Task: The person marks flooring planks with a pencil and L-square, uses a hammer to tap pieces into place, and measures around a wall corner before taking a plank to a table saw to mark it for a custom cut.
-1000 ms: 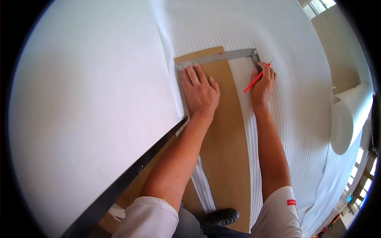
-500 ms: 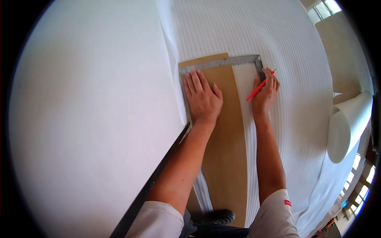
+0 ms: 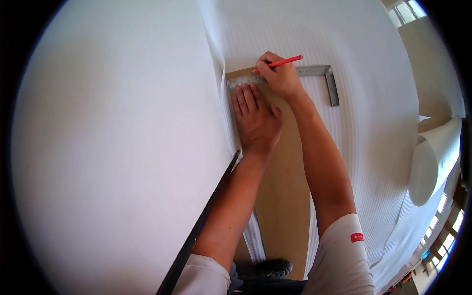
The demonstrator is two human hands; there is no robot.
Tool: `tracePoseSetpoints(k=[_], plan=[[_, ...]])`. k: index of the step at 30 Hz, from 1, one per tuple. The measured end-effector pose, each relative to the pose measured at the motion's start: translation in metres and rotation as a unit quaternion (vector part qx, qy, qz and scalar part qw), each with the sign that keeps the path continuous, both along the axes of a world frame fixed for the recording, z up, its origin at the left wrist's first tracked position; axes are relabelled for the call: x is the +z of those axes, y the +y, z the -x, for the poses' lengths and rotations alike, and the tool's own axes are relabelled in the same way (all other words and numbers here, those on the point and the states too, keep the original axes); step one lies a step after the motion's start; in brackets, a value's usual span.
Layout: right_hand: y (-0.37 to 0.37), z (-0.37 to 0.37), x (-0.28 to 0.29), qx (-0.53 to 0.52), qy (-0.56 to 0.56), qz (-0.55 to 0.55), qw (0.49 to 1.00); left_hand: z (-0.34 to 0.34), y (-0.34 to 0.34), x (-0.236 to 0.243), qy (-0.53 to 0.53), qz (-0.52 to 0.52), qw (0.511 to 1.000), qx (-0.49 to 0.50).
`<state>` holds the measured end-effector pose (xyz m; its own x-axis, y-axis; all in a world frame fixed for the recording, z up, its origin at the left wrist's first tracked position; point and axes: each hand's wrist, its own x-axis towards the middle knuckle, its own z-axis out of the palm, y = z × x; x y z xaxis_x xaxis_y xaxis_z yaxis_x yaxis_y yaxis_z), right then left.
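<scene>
A metal try square [image 3: 314, 71] lies with its ruled blade across a long brown board [image 3: 282, 196] near the board's far end. Its thick stock points back toward me at the right, beyond the board's edge. My left hand [image 3: 256, 120] lies flat on the board, fingers stretched out and fingertips at the blade. Pinched in my right hand [image 3: 279, 76] is a red pencil [image 3: 285, 62]. Its tip is down at the far edge of the blade, over the board. My right hand hides the middle of the blade.
White ribbed foam sheet [image 3: 373, 147] lies under the board, with a roll [image 3: 425, 169] of it at the right. A large smooth white surface [image 3: 118, 147] fills the left. A dark narrow bar [image 3: 201, 221] slants past my left forearm. My shoe [image 3: 270, 268] is near the bottom.
My right hand has let go of the square's stock and moved left with the red pencil, bringing its tip to the blade's far edge. My left hand stays on the board.
</scene>
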<state>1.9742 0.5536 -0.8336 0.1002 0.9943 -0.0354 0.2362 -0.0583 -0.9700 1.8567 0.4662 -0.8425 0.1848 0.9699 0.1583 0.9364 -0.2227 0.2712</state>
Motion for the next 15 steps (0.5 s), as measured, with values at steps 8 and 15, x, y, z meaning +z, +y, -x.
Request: tracePoseSetpoints(k=[8,15], plan=[[0.000,0.001,-0.012,-0.028,-0.068,-0.058,0.996,-0.003,0.001,0.001,-0.010,-0.010,1.000,-0.002],[0.000,0.003,-0.016,-0.035,-0.078,-0.093,0.992,-0.004,0.000,0.001,-0.003,-0.015,1.000,-0.003]])
